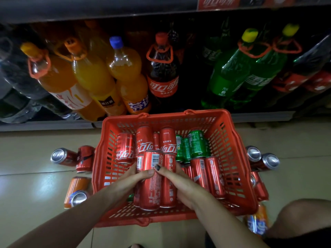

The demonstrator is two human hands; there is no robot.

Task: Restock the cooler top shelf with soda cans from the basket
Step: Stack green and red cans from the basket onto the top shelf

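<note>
A red plastic basket [238, 158] sits on the floor in front of the cooler, filled with slim red cola cans [143, 138] and a few green cans [196, 144]. Both hands are inside it, gripping one bundle of tall red cans [152, 187] from either side. My left hand [132, 181] curls round the bundle's left side, thumb on top. My right hand [180, 183] wraps the right side, its thumb meeting the left thumb over the cans. The cooler's top shelf is out of view.
Large orange [89, 74], cola [162, 72] and green bottles [231, 72] fill the cooler's bottom shelf behind the basket. Loose cans lie on the tiled floor left [75, 158] and right [263, 160] of the basket. A knee [302, 217] shows at bottom right.
</note>
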